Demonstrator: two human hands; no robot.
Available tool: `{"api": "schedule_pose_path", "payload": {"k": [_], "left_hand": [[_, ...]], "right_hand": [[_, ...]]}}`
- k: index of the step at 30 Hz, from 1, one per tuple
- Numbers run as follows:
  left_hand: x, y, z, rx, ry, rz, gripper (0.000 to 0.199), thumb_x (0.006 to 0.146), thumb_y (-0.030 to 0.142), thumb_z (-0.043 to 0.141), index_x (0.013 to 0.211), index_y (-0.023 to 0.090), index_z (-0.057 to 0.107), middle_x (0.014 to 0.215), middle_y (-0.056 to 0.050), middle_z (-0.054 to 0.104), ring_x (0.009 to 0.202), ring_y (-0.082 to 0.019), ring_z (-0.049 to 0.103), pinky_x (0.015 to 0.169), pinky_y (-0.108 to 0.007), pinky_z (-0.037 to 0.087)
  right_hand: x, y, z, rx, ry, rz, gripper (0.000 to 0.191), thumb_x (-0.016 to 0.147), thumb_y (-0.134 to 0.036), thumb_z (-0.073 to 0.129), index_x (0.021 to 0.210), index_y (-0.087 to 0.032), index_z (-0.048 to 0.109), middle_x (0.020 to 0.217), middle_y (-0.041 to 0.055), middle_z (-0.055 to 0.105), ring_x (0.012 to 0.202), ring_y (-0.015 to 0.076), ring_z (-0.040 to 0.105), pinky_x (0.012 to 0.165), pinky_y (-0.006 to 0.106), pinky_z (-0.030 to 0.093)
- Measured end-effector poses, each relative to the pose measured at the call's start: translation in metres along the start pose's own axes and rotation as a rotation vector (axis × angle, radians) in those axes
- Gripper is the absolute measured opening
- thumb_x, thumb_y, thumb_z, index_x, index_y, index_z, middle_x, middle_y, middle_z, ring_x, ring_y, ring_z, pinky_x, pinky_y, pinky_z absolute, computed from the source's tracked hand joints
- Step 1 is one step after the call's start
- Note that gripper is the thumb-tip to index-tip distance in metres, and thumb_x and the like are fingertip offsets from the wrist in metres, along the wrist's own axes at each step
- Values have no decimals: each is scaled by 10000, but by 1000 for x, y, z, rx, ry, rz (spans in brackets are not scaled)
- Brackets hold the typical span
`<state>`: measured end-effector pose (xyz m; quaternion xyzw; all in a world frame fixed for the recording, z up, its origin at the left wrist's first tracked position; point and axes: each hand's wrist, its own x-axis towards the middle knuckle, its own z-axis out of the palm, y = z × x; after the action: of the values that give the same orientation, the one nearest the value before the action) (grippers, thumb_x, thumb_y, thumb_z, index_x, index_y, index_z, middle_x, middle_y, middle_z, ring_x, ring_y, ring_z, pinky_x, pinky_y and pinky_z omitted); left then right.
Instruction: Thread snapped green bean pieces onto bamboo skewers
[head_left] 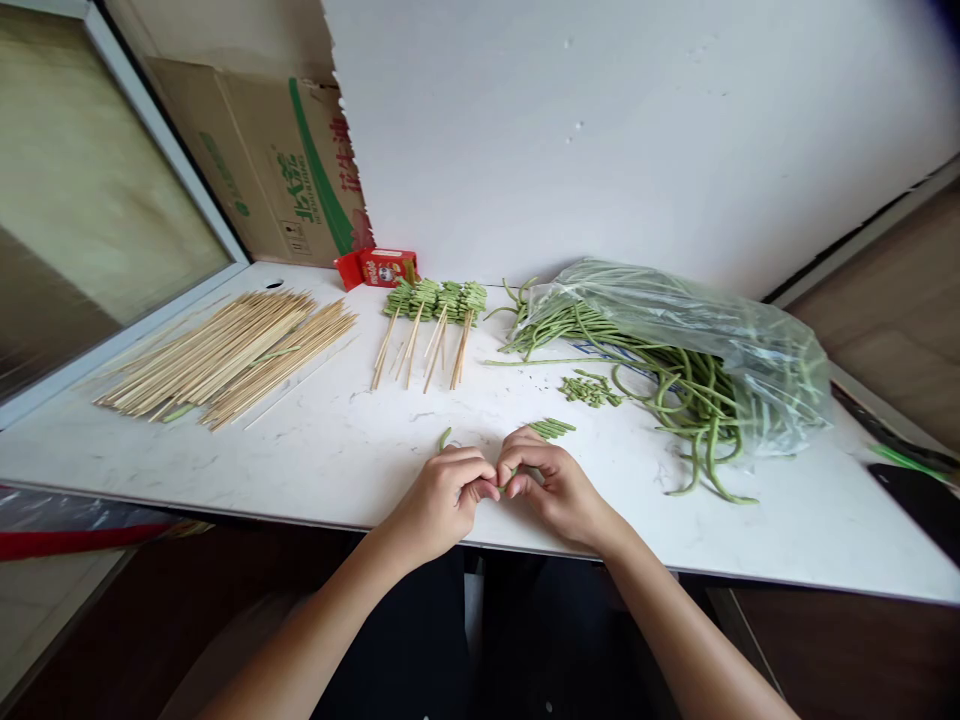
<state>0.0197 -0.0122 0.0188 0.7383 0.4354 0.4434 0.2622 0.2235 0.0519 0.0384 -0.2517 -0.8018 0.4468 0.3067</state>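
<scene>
My left hand point(442, 500) and my right hand point(559, 490) meet near the table's front edge, fingertips pinched together. Both are closed on a green long bean point(445, 437), whose tip shows above my left hand; a bit of green also shows between the fingertips, and the fingers hide the rest. Just beyond my right hand lies a small row of cut bean pieces point(553, 428). Farther back is a loose heap of short bean ends point(590, 389).
A plastic bag point(780, 370) of whole long beans point(705, 385) lies at the right. Several skewered bean bundles point(435, 300) rest at the back beside a red box point(386, 267). Bamboo skewers point(217, 355) are piled at left, before a cardboard box point(262, 170). A white wall stands behind.
</scene>
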Motion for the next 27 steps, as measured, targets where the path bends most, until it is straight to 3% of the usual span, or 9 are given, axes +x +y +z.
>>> {"api": "schedule_pose_path", "payload": {"k": [4, 7, 10, 13, 16, 20, 24, 27], "left_hand": [[2, -6, -5, 5, 15, -10, 235, 1004, 92, 541, 847, 189, 688, 799, -13, 690, 758, -146, 636, 726, -280, 511], [4, -11, -7, -27, 43, -38, 157, 1022, 179, 613, 908, 194, 720, 837, -25, 728, 783, -154, 670, 738, -285, 540], [5, -14, -6, -36, 122, -64, 127, 1030, 232, 636, 974, 190, 742, 896, -51, 747, 816, -162, 700, 742, -285, 571], [3, -17, -3, -72, 137, -111, 191, 1059, 228, 567, 1108, 190, 748, 1001, -82, 764, 846, -163, 731, 737, -282, 612], [1, -19, 0, -106, 135, -151, 262, 1046, 220, 596, 1283, 209, 707, 1007, -70, 784, 888, -169, 764, 813, -306, 650], [1, -19, 2, -80, 176, -124, 330, 971, 180, 715, 1299, 220, 699, 974, -51, 806, 938, -186, 786, 892, -338, 664], [1, -20, 5, -60, 211, -90, 389, 928, 135, 759, 1300, 226, 691, 997, -46, 802, 903, -174, 782, 876, -341, 680], [0, -18, 5, -42, 206, -72, 450, 924, 107, 752, 1345, 231, 652, 1005, -41, 785, 873, -161, 769, 867, -335, 681]], "right_hand": [[0, -7, -2, 102, -4, -10, 293, 1036, -400, 654, 798, -243, 720, 792, 43, 671, 895, 243, 600, 886, 416, 492], [0, 0, -14, 55, 140, 1, 236, 972, -460, 750, 872, -251, 793, 840, 61, 741, 892, 253, 641, 879, 427, 513], [-1, 20, -38, -211, 384, 60, 221, 948, -472, 776, 996, -268, 844, 901, 80, 790, 894, 272, 651, 850, 439, 516], [-4, 43, -64, -524, 516, 118, 300, 1050, -427, 602, 1110, -248, 835, 997, 107, 793, 978, 308, 647, 941, 517, 496], [-8, 59, -79, -617, 478, 169, 317, 1033, -430, 603, 1084, -220, 836, 1005, 115, 804, 1001, 331, 643, 908, 525, 521], [-10, 59, -79, -631, 356, 150, 280, 1008, -444, 663, 1070, -227, 828, 1042, 111, 809, 1033, 333, 660, 907, 516, 543], [-4, 36, -65, -694, 475, 34, 268, 1031, -423, 644, 1159, -240, 794, 1024, 108, 802, 1083, 356, 645, 975, 569, 502], [-1, 11, -45, -564, 387, 16, 223, 1049, -410, 634, 1109, -263, 790, 1040, 102, 797, 1063, 327, 662, 957, 520, 512]]}}
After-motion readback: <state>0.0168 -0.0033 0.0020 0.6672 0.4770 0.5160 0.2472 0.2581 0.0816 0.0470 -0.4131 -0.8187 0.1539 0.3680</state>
